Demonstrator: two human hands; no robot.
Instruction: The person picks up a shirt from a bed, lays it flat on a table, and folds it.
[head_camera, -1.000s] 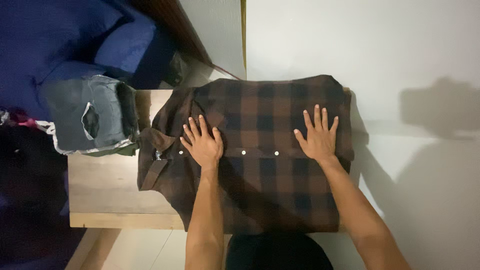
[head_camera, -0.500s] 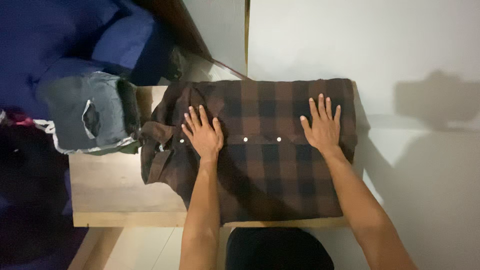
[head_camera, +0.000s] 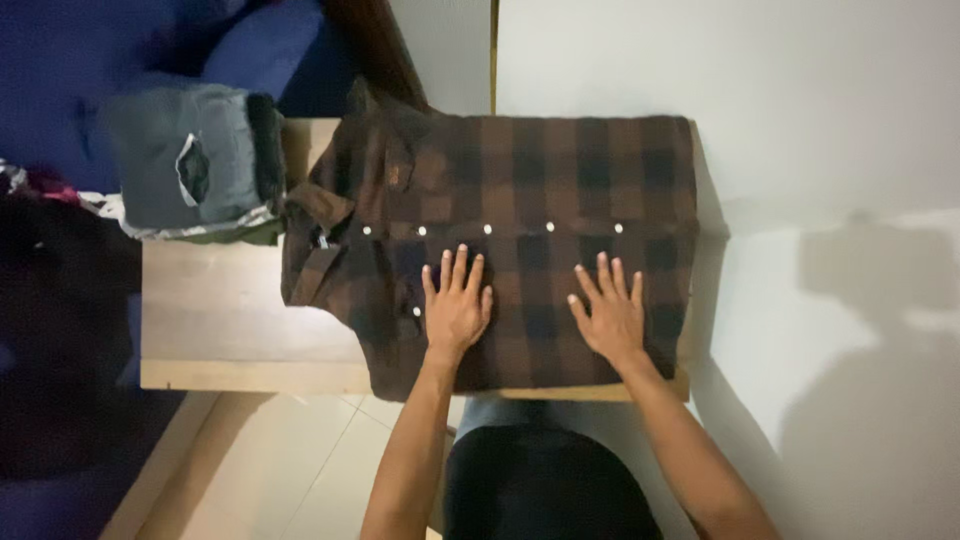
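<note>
Both hands slid nearer on the plaid shirt (head_camera: 530, 190) covering the wooden table (head_camera: 220, 320).

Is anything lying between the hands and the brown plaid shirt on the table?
Nothing visible. The left hand and right hand both rest flat, fingers spread, directly on the brown plaid shirt, below its row of light buttons.
</note>
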